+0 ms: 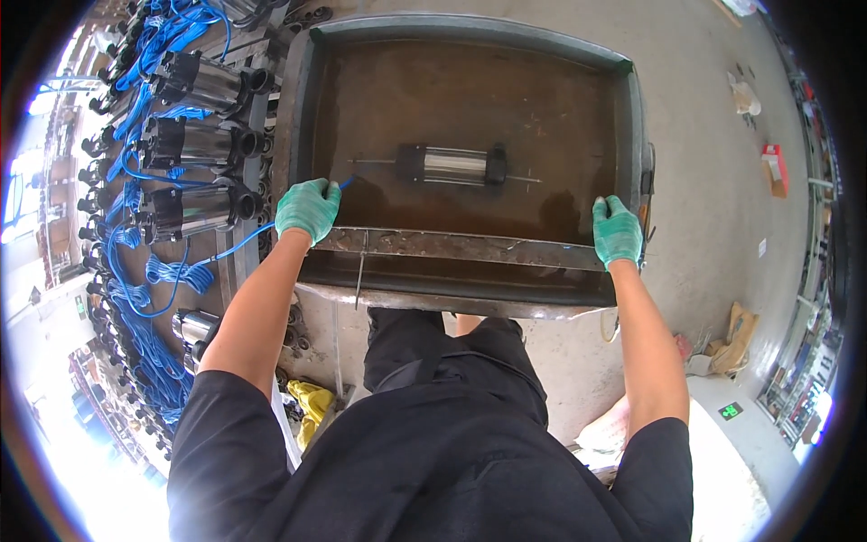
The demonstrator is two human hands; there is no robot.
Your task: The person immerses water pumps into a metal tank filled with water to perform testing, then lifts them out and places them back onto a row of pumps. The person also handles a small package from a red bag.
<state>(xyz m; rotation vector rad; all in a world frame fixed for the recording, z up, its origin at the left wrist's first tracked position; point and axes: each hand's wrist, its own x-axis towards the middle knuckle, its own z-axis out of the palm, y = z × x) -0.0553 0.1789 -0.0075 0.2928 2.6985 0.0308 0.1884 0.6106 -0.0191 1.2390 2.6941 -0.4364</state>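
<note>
A wide metal tank [461, 27] holding brownish water stands in front of me. In the water lies a cylindrical motor pump [454, 166] on its side, with a silver middle, dark ends and a thin rod sticking out at each end. My left hand [308, 211], in a green glove, is closed around a blue cable [244, 242] at the tank's left near corner. The cable's far end dips toward the water beside my fingers. Also gloved in green, my right hand [618, 231] grips the tank's right rim near the front corner, its fingers partly hidden.
Several similar pumps [194, 144] stand in a row on a rack to the left, with coiled blue cables [181, 271] among them. A metal crossbar [470, 246] spans the tank's near side. A red box [774, 170] and a cardboard piece [733, 339] lie on the floor to the right.
</note>
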